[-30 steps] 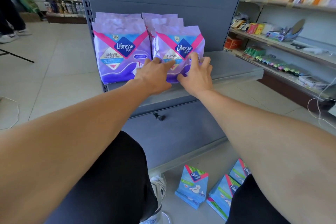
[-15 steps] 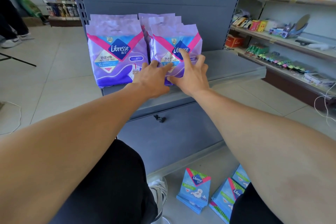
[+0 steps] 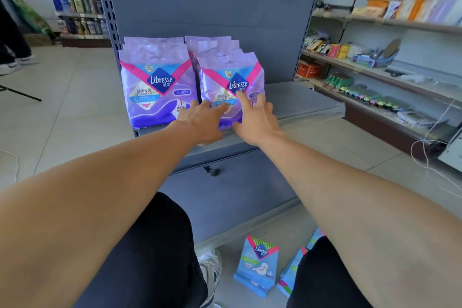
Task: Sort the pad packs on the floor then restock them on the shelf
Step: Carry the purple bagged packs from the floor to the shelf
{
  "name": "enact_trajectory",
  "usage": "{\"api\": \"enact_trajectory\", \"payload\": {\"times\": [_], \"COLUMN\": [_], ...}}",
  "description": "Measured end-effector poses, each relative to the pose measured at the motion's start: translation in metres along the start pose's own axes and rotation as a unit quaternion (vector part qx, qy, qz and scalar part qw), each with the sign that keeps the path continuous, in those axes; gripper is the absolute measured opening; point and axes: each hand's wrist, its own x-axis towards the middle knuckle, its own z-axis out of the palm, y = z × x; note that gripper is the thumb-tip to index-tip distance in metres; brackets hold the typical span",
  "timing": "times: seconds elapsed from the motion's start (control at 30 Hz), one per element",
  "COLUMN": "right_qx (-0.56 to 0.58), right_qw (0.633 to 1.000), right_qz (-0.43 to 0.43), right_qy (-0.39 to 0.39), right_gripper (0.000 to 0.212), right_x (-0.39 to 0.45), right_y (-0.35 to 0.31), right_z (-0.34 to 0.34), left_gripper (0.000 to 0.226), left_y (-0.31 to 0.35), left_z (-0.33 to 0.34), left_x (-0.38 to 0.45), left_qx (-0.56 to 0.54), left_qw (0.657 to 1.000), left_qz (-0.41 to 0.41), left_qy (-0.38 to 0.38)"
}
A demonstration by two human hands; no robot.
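Two rows of purple Libresse pad packs stand upright on the grey shelf (image 3: 302, 105). The left row's front pack (image 3: 156, 87) stands untouched. Both hands are at the right row's front pack (image 3: 231, 75). My left hand (image 3: 202, 120) lies with straight fingers against its lower left face. My right hand (image 3: 255, 117) has spread fingers on its lower right face, the index fingertip at the logo. On the floor below lie blue Libresse packs (image 3: 258, 262), more of them (image 3: 293, 270) partly hidden by my right knee.
The grey back panel (image 3: 212, 2) rises behind the packs. The shelf's right half is bare. A stocked shelf unit (image 3: 375, 70) runs along the right wall, with white cables (image 3: 430, 157) hanging near it. Bottles fill a far-left shelf (image 3: 75, 15). A person's shoes (image 3: 12, 65) stand at the left edge.
My head has moved closer and the view has shifted. Both hands stay on the right front pack; my right index finger has stretched up toward the logo.
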Motion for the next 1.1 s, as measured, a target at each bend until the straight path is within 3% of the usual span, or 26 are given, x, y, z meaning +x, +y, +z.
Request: {"api": "enact_trajectory", "payload": {"times": [0.2, 0.5, 0.87, 1.1], "right_qx": [-0.065, -0.047, 0.005, 0.042], "right_qw": [0.996, 0.983, 0.977, 0.948], "right_qz": [-0.026, -0.103, -0.178, -0.261], "right_qy": [-0.050, -0.147, -0.117, -0.177], "right_gripper": [0.051, 0.055, 0.053, 0.051], "right_x": [-0.031, -0.081, -0.088, -0.108], "right_y": [-0.007, -0.083, -0.153, -0.186], "right_z": [-0.025, -0.039, -0.047, -0.011], "left_gripper": [0.062, 0.064, 0.065, 0.067], "left_y": [-0.016, -0.056, -0.102, -0.132], "left_z": [-0.029, -0.053, -0.078, -0.041], "left_x": [-0.032, -0.119, -0.170, -0.188], "left_qx": [0.019, 0.034, 0.027, -0.022], "left_qw": [1.000, 0.996, 0.987, 0.978], "left_qz": [0.010, -0.068, -0.146, -0.190], "left_qy": [0.007, -0.054, -0.056, -0.087]}}
